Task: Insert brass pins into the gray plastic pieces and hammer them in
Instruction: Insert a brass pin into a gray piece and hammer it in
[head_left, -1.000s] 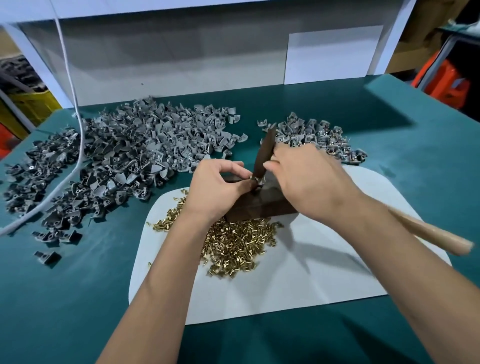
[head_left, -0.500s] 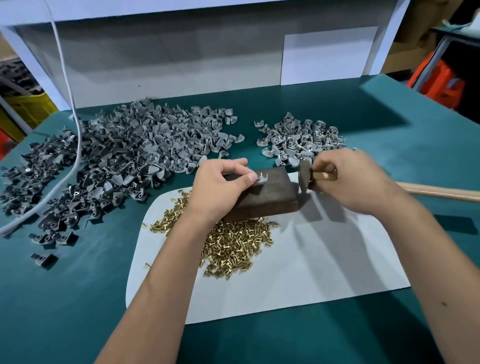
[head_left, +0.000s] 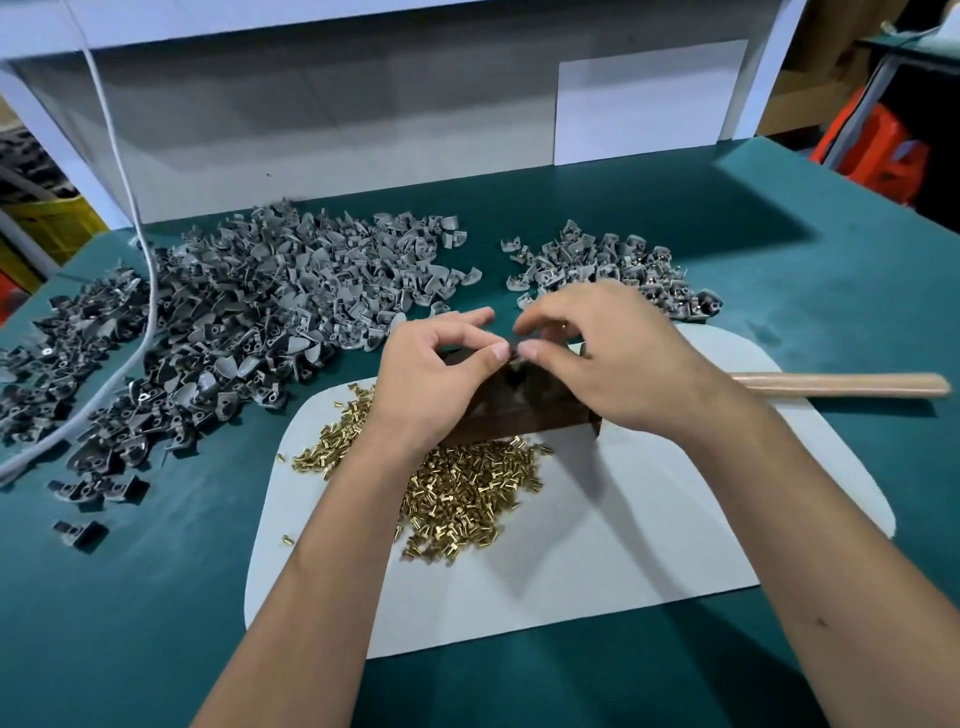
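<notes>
My left hand (head_left: 436, 384) and my right hand (head_left: 608, 358) meet fingertip to fingertip over the top of a dark brown block (head_left: 519, 410) on the white mat (head_left: 623, 545). Both pinch a small gray plastic piece (head_left: 514, 354), which is almost hidden by the fingers. The hammer lies flat behind my right hand, with only its wooden handle (head_left: 841, 385) showing. Loose brass pins (head_left: 467, 493) are heaped on the mat just in front of the block. A big heap of gray pieces (head_left: 270, 312) lies to the left.
A smaller pile of gray pieces (head_left: 613, 265) sits behind my right hand. A white cable (head_left: 150, 312) runs over the left heap. The green table (head_left: 831, 291) ends at a white back panel (head_left: 311, 119). Orange stools (head_left: 878, 145) stand off to the right.
My right hand has let go of the hammer, which now lies on the table, and has moved left to the piece on the block. My left hand has stayed at the block.
</notes>
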